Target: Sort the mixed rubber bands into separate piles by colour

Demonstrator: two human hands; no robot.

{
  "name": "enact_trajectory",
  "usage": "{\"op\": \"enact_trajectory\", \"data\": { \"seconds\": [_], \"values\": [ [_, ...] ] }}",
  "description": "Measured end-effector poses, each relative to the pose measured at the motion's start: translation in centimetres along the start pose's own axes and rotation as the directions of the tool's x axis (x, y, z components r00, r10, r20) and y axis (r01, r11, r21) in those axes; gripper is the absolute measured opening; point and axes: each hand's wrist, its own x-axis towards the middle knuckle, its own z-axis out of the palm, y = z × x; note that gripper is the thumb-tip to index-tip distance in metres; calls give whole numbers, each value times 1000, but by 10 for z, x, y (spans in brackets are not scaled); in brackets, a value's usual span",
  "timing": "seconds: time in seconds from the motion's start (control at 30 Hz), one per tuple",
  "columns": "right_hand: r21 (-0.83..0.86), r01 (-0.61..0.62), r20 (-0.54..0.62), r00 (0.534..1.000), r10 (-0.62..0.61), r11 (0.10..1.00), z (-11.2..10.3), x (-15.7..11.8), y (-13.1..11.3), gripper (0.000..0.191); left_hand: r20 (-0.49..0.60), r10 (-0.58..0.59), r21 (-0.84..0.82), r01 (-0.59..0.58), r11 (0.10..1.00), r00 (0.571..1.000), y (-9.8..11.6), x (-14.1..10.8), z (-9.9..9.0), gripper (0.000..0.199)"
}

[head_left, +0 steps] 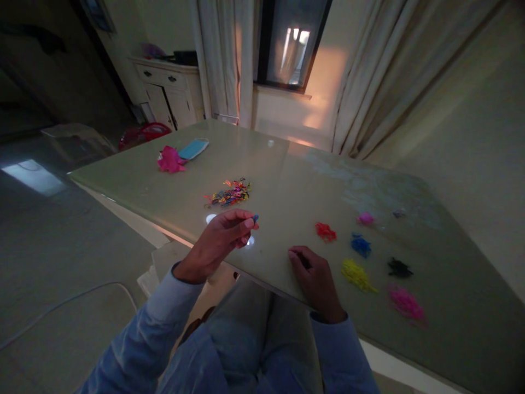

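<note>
A small blue piece (255,218) sits between the fingertips of the left hand (221,236), which pinches it with thumb and forefinger just above the table (135,180), near its front edge. The other fingers of this hand curl loosely under the palm. The piece is too small to tell what exactly it is.

The right hand (314,276) rests on the table edge, fingers bent and pressed together, the tips touching the surface; it holds nothing that I can see.

Behind the left hand lies one mixed pile (229,194) of many small pieces in different colours, too many and too small to count. To the right of the hands I count six sorted heaps, each of one colour and each apart from the others: one red heap (325,232), one blue heap (361,245), one yellow heap (356,273), one black heap (398,268), one small pink heap (365,218) and one bigger pink heap (405,302). The red heap is the nearest to the right hand.

At the far left corner of the table lie two more things, touching: one magenta crumpled object (170,160) and one light blue flat object (193,149).

Both arms wear light blue sleeves.
</note>
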Motion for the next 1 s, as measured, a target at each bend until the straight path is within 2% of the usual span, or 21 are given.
{"op": "enact_trajectory", "data": {
  "seconds": [0.17,0.3,0.4,0.5,0.6,0.7,0.8,0.9,1.0],
  "values": [
    [-10,2,0,1000,-2,1000,0,1,-2,22,63,-56,-5,57,998,996,-10,8,28,30],
    [-26,11,11,1000,-11,1000,1,1,-4,20,148,-83,54,76,996,986,-16,22,62,31],
    [-75,-2,21,1000,3,997,2,1,-4,17,243,-77,167,36,985,967,-24,38,94,30],
    [-164,-36,36,998,42,986,2,2,-6,15,334,-48,330,-69,942,941,-37,61,128,23],
    [-243,-60,84,993,83,968,3,4,-7,15,436,-36,535,-226,814,899,-57,90,159,13],
    [-334,-32,159,983,90,942,2,5,-8,17,516,-21,710,-414,570,856,-79,116,183,10],
    [-401,-11,208,973,103,916,1,4,-9,22,577,-53,765,-517,384,815,-97,135,201,13],
    [-394,11,215,973,80,919,0,4,-10,25,618,-123,772,-570,281,777,-112,147,214,17],
    [-367,34,201,979,44,929,1,4,-9,26,619,-141,780,-583,229,773,-122,156,221,18]
  ]
}}
